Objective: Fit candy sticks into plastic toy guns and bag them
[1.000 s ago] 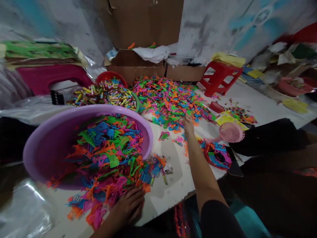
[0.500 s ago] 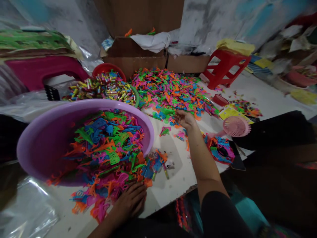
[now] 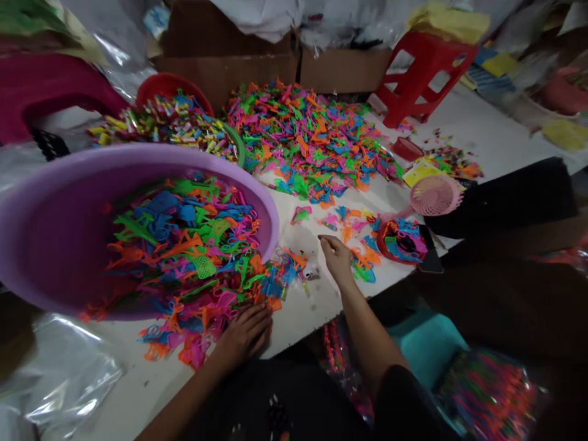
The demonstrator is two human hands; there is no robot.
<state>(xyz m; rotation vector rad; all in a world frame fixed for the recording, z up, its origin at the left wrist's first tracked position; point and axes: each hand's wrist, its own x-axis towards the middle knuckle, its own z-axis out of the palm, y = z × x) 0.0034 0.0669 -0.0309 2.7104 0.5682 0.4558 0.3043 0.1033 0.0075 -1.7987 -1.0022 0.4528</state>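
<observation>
My left hand (image 3: 250, 327) rests at the table's front edge against small plastic pieces (image 3: 197, 343) spilling from the purple basin (image 3: 271, 214); its fingers lie flat. My right hand (image 3: 336, 254) is over the white table, right of a small clear packet (image 3: 311, 269). Its thumb and fingertips are close together, and whatever is between them is too small to make out. A pink and green piece (image 3: 301, 214) lies up and to the left of it. Orange, blue and green pieces (image 3: 365, 260) lie just to its right.
Behind is a large heap of coloured pieces (image 3: 298, 135), beside a tub of wrapped candies (image 3: 160, 122). To the right are a pink fan (image 3: 434, 195), a small red basket (image 3: 382, 245) and a red stool (image 3: 422, 67). A teal container (image 3: 427, 343) stands below the table edge.
My right hand has come back from the heap toward the front edge, and its fingers have drawn together. My left hand stays by the spilled pieces. The view has tilted downward.
</observation>
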